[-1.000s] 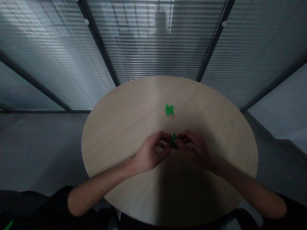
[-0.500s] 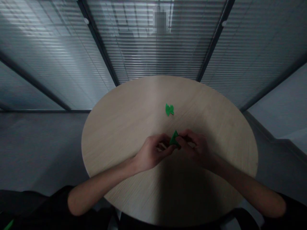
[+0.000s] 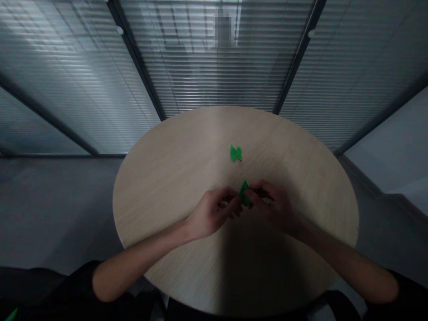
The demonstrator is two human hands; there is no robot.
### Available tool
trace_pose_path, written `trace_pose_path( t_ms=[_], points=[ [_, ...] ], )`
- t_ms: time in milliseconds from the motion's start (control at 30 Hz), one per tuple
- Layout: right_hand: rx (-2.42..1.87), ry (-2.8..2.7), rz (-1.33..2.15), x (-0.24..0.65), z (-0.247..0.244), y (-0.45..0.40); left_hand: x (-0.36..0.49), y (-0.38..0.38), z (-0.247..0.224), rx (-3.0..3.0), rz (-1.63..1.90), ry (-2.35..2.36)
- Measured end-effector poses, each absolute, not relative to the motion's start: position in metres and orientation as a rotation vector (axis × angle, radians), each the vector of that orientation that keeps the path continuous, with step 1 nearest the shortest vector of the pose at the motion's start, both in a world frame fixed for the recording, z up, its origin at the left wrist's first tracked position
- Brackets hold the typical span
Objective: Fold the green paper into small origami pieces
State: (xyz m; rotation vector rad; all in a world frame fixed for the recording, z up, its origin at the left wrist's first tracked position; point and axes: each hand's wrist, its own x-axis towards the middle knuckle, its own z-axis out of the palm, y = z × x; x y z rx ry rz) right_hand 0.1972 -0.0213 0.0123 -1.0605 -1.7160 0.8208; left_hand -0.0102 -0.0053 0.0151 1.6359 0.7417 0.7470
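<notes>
My hands meet low on the round wooden table (image 3: 160,191), a little in front of its centre. Between them is a small folded piece of green paper (image 3: 244,194), its point sticking upward. The fingers of my right hand (image 3: 272,207) pinch it from the right. The curled fingers of my left hand (image 3: 214,211) reach its lower left edge. Part of the paper is hidden by my fingers. A second green paper piece (image 3: 236,154), folded and shaped like a bow, lies flat on the tabletop beyond my hands, touching neither.
Glass partitions with slatted blinds and dark frames (image 3: 217,67) stand beyond the table. Grey floor (image 3: 50,200) surrounds it. My dark sleeves (image 3: 67,290) show at the bottom corners, and a shadow falls across the near half of the tabletop.
The paper between my hands has turned, its point now standing higher. My left hand has eased slightly to the left. The bow-shaped piece has not moved on the table.
</notes>
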Motion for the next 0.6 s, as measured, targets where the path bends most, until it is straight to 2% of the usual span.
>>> trace_pose_path(
  t_ms=[233,600],
  points=[
    [-1.073,-1.644,0.94,0.1973,0.0065,-0.0184,-0.0088,-0.0045,0.0122,1.55,0.728,0.72],
    [-1.025,-1.528,1.374,0.1965,0.0137,-0.0152,-0.0073,-0.0016,0.0106,1.44,0.739,0.728]
  ],
)
